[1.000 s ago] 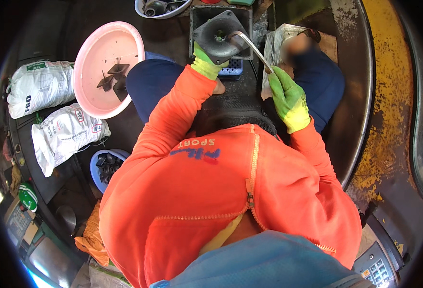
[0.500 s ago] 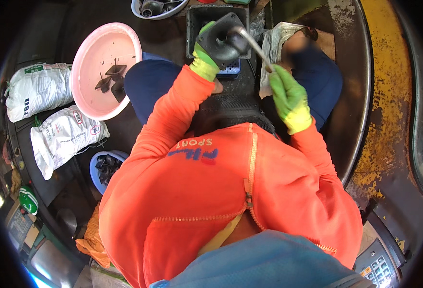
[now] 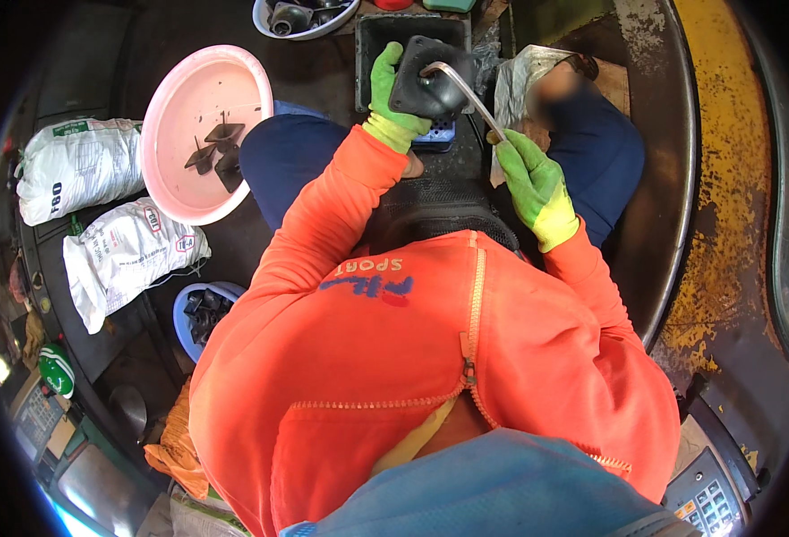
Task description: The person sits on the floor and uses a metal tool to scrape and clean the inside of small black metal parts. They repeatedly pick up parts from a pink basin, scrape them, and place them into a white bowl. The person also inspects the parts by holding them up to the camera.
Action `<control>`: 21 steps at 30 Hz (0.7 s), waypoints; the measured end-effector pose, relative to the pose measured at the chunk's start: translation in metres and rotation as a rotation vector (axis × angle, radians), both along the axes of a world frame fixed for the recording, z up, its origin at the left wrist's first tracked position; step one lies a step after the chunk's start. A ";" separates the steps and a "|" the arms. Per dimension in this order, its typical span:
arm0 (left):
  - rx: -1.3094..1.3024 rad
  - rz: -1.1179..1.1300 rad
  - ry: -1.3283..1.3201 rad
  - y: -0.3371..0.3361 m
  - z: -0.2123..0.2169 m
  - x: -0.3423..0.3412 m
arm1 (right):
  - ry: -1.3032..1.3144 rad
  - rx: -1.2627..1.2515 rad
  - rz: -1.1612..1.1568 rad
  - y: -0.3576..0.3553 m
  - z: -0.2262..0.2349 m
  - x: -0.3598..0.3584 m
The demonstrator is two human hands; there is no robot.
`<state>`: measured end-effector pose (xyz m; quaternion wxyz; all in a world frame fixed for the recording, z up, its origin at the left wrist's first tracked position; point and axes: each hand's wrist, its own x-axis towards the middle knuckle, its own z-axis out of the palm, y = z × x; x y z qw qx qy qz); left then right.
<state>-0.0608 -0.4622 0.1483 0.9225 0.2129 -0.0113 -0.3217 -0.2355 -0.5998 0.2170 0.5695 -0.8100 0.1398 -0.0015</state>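
My left hand (image 3: 394, 94), in a green and yellow glove, is closed on the edge of a black rubber part (image 3: 412, 88) with a square flange. The thumb points up along its left side, and the flat face is turned up toward me. In my gloved right hand (image 3: 533, 174) is a bent metal rod (image 3: 473, 100), gripped at its lower end. Its hooked tip meets the middle of the black part, where a dark hole seems to be; how deep it reaches is hidden. Behind and below the part are a black crate (image 3: 363, 45) and a blue perforated basket (image 3: 437, 136).
On the left, a pink basin (image 3: 172, 116) holds several black pieces. Two white sacks (image 3: 81, 170) lie beyond it. Blue basins of black parts stand at the lower left (image 3: 185, 324) and top (image 3: 264, 22). A curved metal edge (image 3: 691, 179) runs along the right.
My left hand has turned the black part so its flat face shows more. The rod's tip has moved from the part's right side to its middle. The whole view has shifted slightly.
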 end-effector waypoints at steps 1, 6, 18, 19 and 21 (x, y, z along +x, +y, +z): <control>-0.024 -0.043 -0.007 0.000 -0.008 0.001 | 0.016 -0.011 -0.024 -0.001 0.002 -0.002; 0.903 0.267 -1.106 0.003 -0.047 0.007 | -0.179 -0.090 -0.097 0.004 0.002 -0.008; 0.856 0.501 -1.260 0.011 -0.013 0.011 | -0.290 -0.118 -0.153 0.009 0.034 -0.005; 0.824 0.444 -1.106 0.010 -0.011 0.012 | -0.444 -0.006 -0.173 0.009 0.036 -0.006; 0.826 0.510 -1.184 0.009 -0.008 0.013 | -0.549 -0.092 -0.152 0.010 0.032 -0.004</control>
